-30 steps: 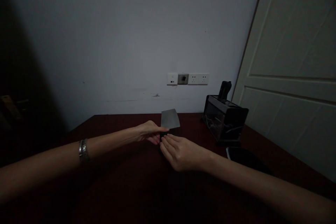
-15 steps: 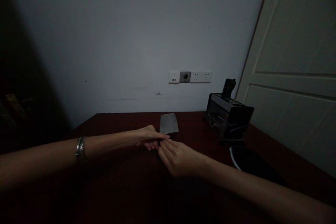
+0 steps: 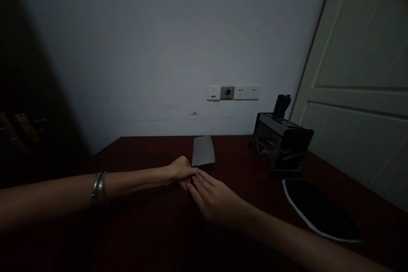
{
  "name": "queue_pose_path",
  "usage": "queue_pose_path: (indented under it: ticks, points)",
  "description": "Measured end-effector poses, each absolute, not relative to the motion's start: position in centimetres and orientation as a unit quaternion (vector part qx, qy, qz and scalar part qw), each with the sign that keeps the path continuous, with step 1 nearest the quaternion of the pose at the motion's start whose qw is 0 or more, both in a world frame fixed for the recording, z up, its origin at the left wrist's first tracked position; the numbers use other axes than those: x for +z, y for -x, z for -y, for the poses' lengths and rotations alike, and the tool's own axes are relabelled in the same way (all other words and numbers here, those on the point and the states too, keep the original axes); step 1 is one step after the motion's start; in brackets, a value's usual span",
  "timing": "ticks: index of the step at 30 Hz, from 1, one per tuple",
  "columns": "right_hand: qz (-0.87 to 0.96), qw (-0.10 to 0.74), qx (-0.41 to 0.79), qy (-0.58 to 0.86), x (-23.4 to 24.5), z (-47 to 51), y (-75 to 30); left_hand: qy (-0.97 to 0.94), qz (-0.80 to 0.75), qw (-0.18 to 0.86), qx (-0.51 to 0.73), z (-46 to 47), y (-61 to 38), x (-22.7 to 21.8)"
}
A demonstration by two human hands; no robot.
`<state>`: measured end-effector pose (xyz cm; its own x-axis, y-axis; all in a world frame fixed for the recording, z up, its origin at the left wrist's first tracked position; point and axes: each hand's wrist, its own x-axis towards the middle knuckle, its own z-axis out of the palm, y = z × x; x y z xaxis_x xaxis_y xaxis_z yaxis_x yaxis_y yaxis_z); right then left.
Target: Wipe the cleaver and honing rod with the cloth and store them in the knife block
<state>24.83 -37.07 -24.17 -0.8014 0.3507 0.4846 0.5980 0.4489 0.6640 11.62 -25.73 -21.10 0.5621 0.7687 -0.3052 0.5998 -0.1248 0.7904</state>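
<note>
My left hand (image 3: 181, 172) and my right hand (image 3: 212, 197) meet over the dark red table, fingertips touching. The left fingers are curled, with the thumb pointing to the right. My right fingers are pinched together against the left thumb. A dark patch shows between and below the fingers, too dim to make out. Just beyond the hands a grey sheet (image 3: 203, 151), roughly rectangular with a slightly curved right side, appears tilted upright. Its lower edge is close to the fingers; whether they hold it cannot be told.
On the right of the table (image 3: 153, 148) stands a dark box with clear sides (image 3: 280, 142), a black handle (image 3: 281, 106) rising from its top. Nearer lies a black flat piece with a pale edge (image 3: 318, 208). Sockets (image 3: 234, 92) are on the wall; a panelled door (image 3: 357, 72) is at right.
Both hands have shifted slightly left and down, still together. The grey sheet has moved a little left with them. The view has turned slightly, showing more of the black flat piece.
</note>
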Motion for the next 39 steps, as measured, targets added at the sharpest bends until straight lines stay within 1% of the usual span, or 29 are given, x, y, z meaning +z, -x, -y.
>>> queue_pose_path:
  ticks: [2, 6, 9, 14, 23, 39]
  points:
    - [0.846, 0.149, -0.417, 0.296, -24.1, 38.2, -25.0, -0.748, -0.457, 0.471, 0.096, 25.6, -11.2, -21.3]
    - [0.858, 0.206, -0.372, 0.288, -23.3, 40.0, -27.2, -0.73, -0.484, 0.475, 0.087, 25.5, -10.1, -21.9]
    - [0.844, 0.226, -0.35, 0.338, -22.9, 40.4, -29.9, -0.716, -0.508, 0.474, 0.075, 25.4, -9.3, -22.5]
    - [0.825, 0.226, -0.349, 0.383, -23.2, 40.5, -33.0, -0.704, -0.532, 0.468, 0.047, 25.5, -8.8, -23.4]
    - [0.823, 0.218, -0.322, 0.413, -24.5, 40.7, -33.9, -0.699, -0.541, 0.467, 0.015, 26.4, -9.2, -24.8]
    - [0.816, 0.211, -0.3, 0.447, -26.2, 39.8, -35.2, -0.693, -0.557, 0.458, 0.016, 26.1, -9.0, -26.2]
